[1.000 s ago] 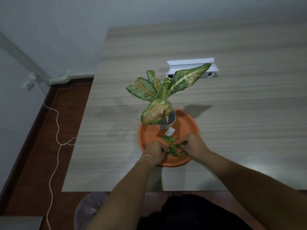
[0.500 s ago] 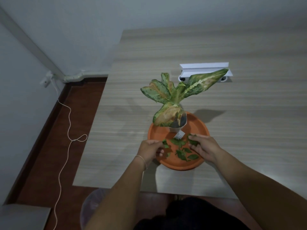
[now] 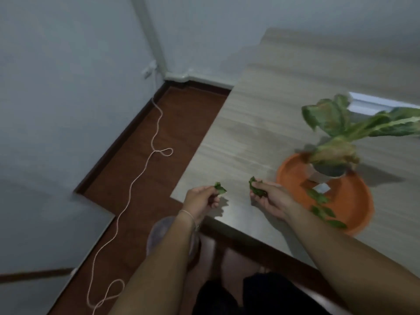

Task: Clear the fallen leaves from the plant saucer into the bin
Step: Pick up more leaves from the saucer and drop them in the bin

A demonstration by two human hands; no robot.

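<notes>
Stretching across the right side, the wood-grain bench (image 3: 284, 105) is carrying an orange saucer (image 3: 354, 201) near its front edge. A potted plant (image 3: 334, 142) is standing upright in the saucer's far part, blurred by motion. Down on the brown floor (image 3: 181, 123), a pale bin (image 3: 159, 230) is sitting just below the bench's corner, partly hidden behind the left forearm, and a white cord (image 3: 136, 178) is trailing along the floor. The left hand (image 3: 201, 198) is pinching a green leaf (image 3: 220, 189) over the bench corner. The right hand (image 3: 270, 198) is gripping a small bunch of leaves (image 3: 255, 188) just left of the saucer. Several loose leaves (image 3: 322, 208) are lying in the saucer's near part.
</notes>
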